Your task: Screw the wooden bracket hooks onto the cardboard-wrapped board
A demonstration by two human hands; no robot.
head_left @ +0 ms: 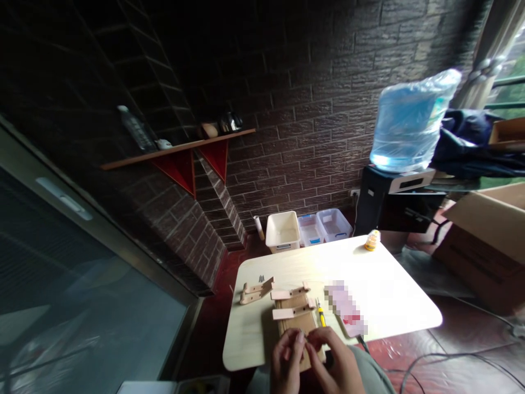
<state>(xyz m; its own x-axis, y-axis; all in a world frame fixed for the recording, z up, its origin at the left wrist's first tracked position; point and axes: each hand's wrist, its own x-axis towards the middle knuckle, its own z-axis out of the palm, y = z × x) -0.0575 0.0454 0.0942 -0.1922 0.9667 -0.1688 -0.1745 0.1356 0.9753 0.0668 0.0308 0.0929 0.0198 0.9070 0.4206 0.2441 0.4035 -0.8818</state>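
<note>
My left hand (288, 353) and my right hand (333, 355) meet at the table's near edge, fingertips pinched together around something too small to make out. Under and just beyond them lies a wooden board (298, 325). Two pale wooden pieces with holes, a nearer one (293, 312) and a farther one (289, 294), rest across that board. Left of it sits another pair of similar wooden pieces (256, 291). A yellow-handled screwdriver (321, 316) lies to the board's right, its tip pointing away. Several small dark screws or pins (261, 278) are grouped at the far left of the table.
A pixelated flat pink object (346, 312) with a cable lies on the white table (394, 295). At the far edge stands a small yellow-and-white container (372, 240). Plastic bins (283, 232) sit behind. A water dispenser (394, 197) and a cardboard box (484, 246) are at right.
</note>
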